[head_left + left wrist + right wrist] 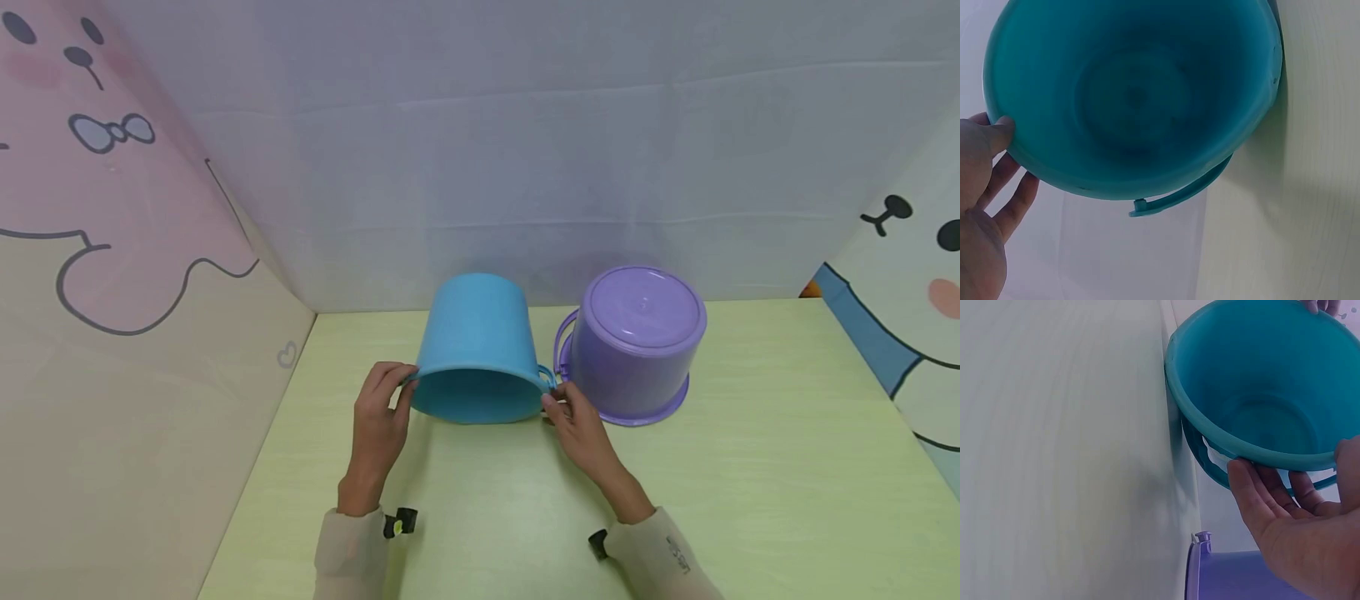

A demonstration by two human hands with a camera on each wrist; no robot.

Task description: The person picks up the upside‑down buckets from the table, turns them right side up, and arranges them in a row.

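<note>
A light blue plastic bucket point(480, 321) is tipped on its side, its open mouth toward me and its base toward the back wall. My left hand point(381, 412) pinches the left of its rim, thumb on the inside and fingers outside, as the left wrist view shows. On the opposite side, my right hand point(581, 429) grips the rim beside the bucket's handle point(547, 377). The inside, seen in both wrist views, holds nothing. A purple bucket point(637, 350) stands upside down on the table, just right of my right hand.
The pale yellow-green table point(780, 467) runs back to a light cloth wall point(480, 167). Printed side panels with cartoon animals border it, a pink one point(142, 217) at left and a white bear point(911, 308) at right. The purple bucket's handle point(561, 337) sticks out toward the blue bucket.
</note>
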